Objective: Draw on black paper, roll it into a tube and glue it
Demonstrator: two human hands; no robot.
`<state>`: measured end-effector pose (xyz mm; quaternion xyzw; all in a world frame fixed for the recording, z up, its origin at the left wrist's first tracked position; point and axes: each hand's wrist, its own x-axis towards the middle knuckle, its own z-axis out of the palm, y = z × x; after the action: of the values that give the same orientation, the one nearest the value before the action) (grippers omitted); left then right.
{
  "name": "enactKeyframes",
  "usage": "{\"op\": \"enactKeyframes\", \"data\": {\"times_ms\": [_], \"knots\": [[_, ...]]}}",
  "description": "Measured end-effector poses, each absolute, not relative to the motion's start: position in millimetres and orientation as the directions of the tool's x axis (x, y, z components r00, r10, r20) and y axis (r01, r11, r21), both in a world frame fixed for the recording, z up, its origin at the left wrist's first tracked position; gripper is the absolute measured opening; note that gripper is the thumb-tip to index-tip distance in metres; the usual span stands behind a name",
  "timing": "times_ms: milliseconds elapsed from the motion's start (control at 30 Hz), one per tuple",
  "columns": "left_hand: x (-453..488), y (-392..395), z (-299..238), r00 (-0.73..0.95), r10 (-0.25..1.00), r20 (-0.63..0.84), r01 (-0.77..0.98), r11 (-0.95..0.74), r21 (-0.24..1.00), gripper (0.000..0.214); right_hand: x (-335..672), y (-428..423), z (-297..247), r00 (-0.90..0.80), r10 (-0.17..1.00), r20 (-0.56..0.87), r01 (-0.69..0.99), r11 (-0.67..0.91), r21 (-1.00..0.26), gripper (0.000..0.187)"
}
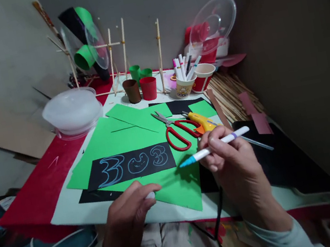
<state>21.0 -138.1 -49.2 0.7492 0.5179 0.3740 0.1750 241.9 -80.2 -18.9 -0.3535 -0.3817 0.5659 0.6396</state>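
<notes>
My right hand is closed around a white marker with a bare light-blue tip pointing left, held above the green paper. In my left hand, near the table's front edge, a small whitish marker cap is pinched between thumb and finger. Between and beyond the hands lies a black paper strip on the green sheets, with rounded shapes outlined in light blue. Red-handled scissors rest beyond the marker tip, beside a yellow glue gun partly hidden by my right hand.
A patterned cup full of markers stands at the back beside a red-and-white cup. Brown and red paper cups sit by a stick frame. Plastic lids are left; thin sticks lie right.
</notes>
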Motion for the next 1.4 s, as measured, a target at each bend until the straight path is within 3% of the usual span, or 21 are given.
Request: {"op": "enactKeyframes", "data": {"times_ms": [200,300,433,767,1067,1400], "knots": [[42.9,-138.0,-44.4,0.06,0.983,0.176,0.433,-0.184,0.882,0.025,240.5,-90.9,-19.2,-0.021,0.986,0.163,-0.471,0.134,-0.872,0.014],[54.9,-134.7,-39.7,-0.004,0.999,0.039,0.216,-0.038,0.976,0.018,241.1,-95.5,-19.7,-0.051,0.976,0.211,-0.405,0.173,-0.898,0.01],[66.6,-127.3,-35.5,-0.07,0.993,-0.1,-0.019,0.098,0.995,0.006,240.6,-99.7,-18.9,-0.016,0.97,0.241,-0.37,0.218,-0.903,0.011],[69.4,-118.4,-41.5,-0.092,0.989,-0.118,-0.036,0.115,0.993,0.014,237.3,-102.2,-11.8,0.082,0.967,0.242,-0.349,0.255,-0.902,0.018],[66.5,-127.2,-42.5,0.001,0.995,-0.1,-0.027,0.1,0.995,0.014,238.0,-103.5,-12.5,0.071,0.967,0.244,-0.342,0.254,-0.905,0.015],[60.9,-128.6,-50.0,0.116,0.993,-0.002,0.049,-0.004,0.999,0.015,236.2,-101.1,-9.9,0.017,0.955,0.295,-0.08,0.295,-0.952,0.019]]}}
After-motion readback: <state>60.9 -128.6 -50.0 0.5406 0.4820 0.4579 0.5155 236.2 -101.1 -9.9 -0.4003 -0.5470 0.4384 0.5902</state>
